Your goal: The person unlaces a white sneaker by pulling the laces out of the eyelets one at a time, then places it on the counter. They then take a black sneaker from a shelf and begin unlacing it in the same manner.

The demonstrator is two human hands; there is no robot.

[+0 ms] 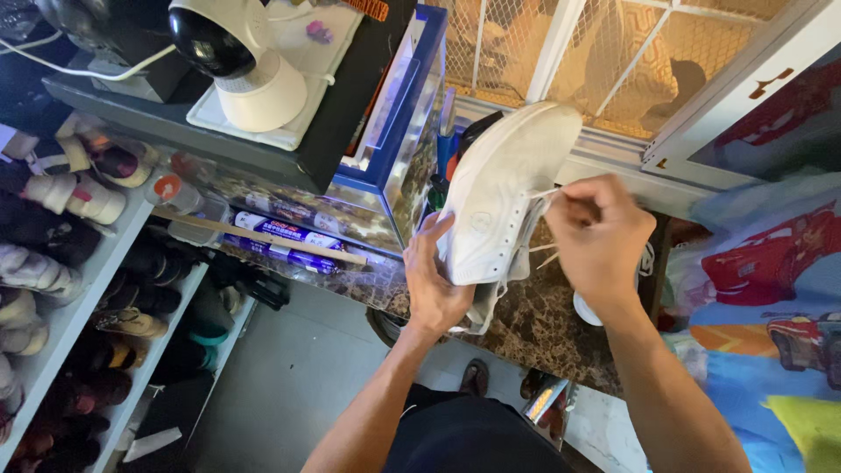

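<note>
Resting between both hands (517,263) — white sneaker (504,188)

Shoe: I see a white sneaker (504,193), held toe-up, tilted above the marble surface (543,328).
Lace: white shoelace (545,194), partly threaded, loose.

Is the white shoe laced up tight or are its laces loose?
Loose. The white shoe has slack laces hanging; the right hand pulls one, the left hand holds the shoe.
</note>
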